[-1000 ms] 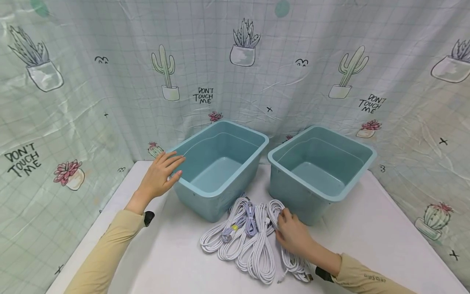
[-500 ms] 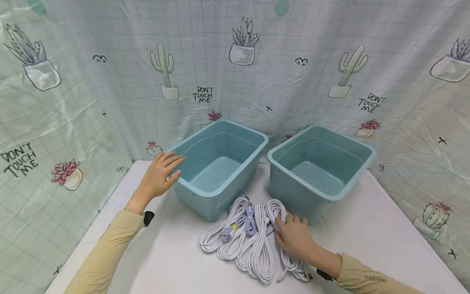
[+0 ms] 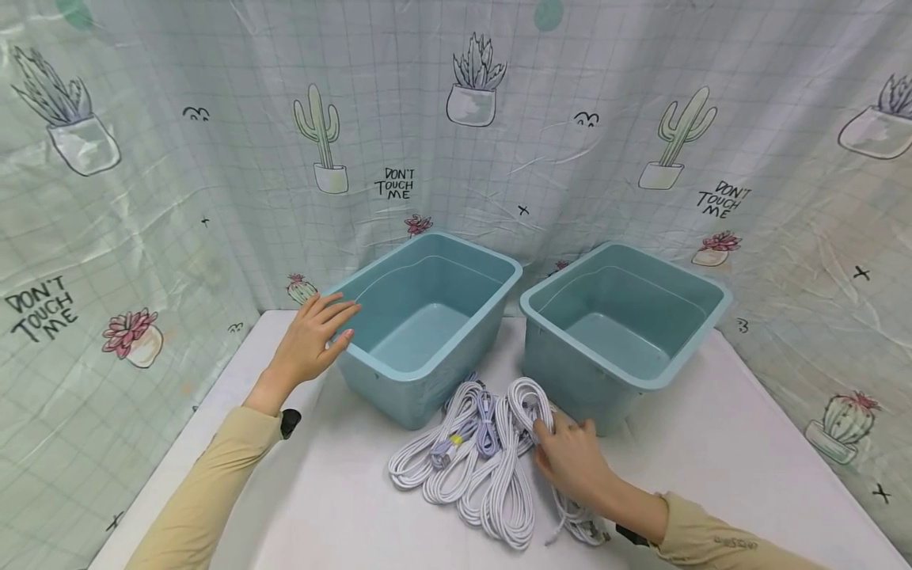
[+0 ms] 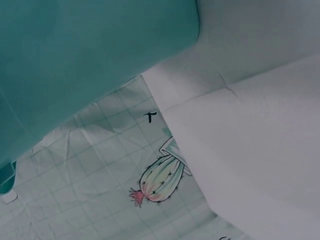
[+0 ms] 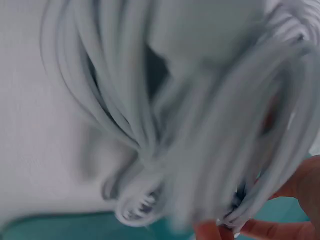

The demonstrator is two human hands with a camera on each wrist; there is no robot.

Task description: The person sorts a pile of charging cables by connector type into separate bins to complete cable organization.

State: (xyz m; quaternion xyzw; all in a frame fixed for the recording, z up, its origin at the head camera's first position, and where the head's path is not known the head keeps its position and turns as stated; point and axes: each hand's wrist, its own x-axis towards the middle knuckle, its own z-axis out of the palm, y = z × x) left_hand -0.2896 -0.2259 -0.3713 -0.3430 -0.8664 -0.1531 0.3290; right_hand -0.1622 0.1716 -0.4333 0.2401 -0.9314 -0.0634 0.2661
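My right hand grips a bundled white cable just in front of the right bin. Its looped top pokes out beyond the fingers in the head view, while the lower loops and connector ends hang under the wrist. Close by on its left lie several more coiled white cables, with a small lavender cable among them. My left hand rests at the near left corner of the left blue-green bin, fingers extended over the rim. That hand does not appear in the left wrist view.
A second blue-green bin stands right of the first, a narrow gap between them. Both look empty inside. A white-covered table lies beneath everything, and a cactus-print curtain closes off the back and sides.
The right hand's fingers have shifted on the white cable and drawn it up slightly; its top loop has moved left and upward. The left hand stays in place.
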